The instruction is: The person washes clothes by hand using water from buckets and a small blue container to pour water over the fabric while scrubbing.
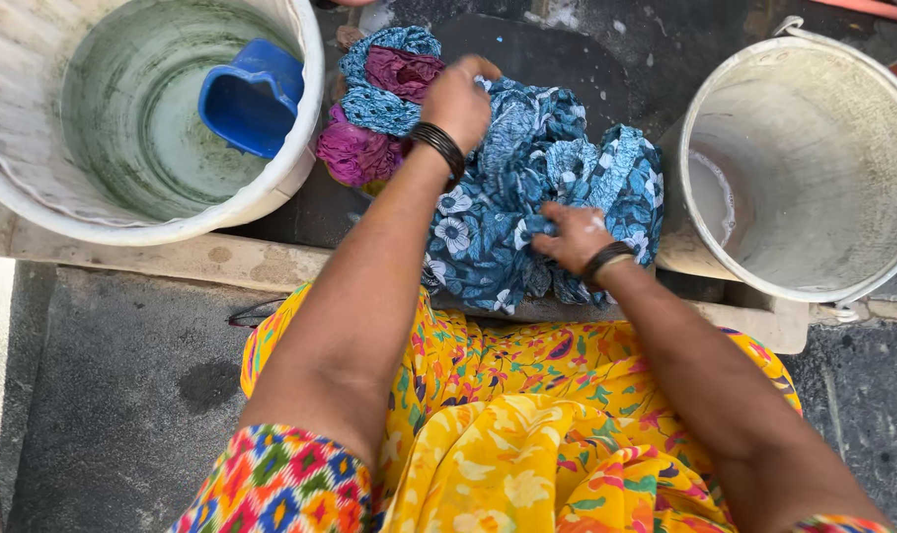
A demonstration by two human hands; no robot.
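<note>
At the far left, a large white tub (34, 118) stands on the stone ledge (172, 259), its inside stained green, and a blue plastic mug (251, 97) rests tilted against its inner wall. Just right of the tub, a bunched magenta cloth (354, 153) lies on the dark wet slab (557, 54), partly wrapped in the blue flowered cloth (527, 188), which spreads in wet folds across the middle of the slab between the tub and the bucket. The left hand (458, 99), with dark bangles at the wrist, is curled shut on the upper part of this blue cloth, knuckles up, fingers tucked into the fabric. Lower and to the right, the right hand (572, 237), also bangled, presses down on the near folds with fingers bent and partly spread; whether it grips or only pushes cannot be told. Both forearms reach out over a yellow flowered garment (507, 434) covering the person's lap. At the far right stands a pale metal bucket (823, 148) with a little milky water at its bottom, close to the cloth's edge.
</note>
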